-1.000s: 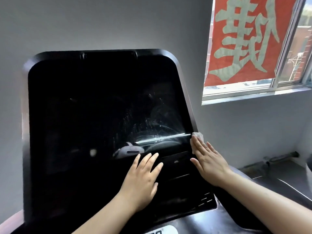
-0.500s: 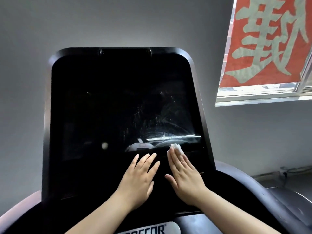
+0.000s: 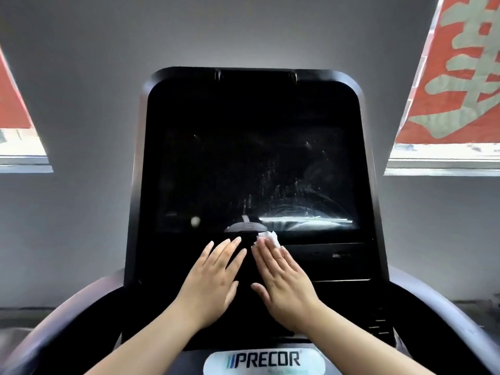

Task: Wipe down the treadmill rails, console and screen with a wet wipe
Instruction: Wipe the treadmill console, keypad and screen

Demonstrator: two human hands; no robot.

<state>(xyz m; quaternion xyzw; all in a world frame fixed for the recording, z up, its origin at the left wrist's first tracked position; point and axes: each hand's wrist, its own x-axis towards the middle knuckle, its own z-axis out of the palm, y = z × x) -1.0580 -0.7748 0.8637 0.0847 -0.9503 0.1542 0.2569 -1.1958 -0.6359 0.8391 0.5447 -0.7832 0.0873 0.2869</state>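
Crumpled white wet wipe (image 3: 268, 237) lies flat under the straight fingertips of the right hand (image 3: 284, 286), pressed on the glossy black treadmill console (image 3: 189, 255) just below the dark smeared screen (image 3: 257, 180). Just to its left, the left hand (image 3: 209, 286) rests flat with fingers spread, holding nothing. Nearer, a pale oval label (image 3: 266, 361) reads "PRECOR".
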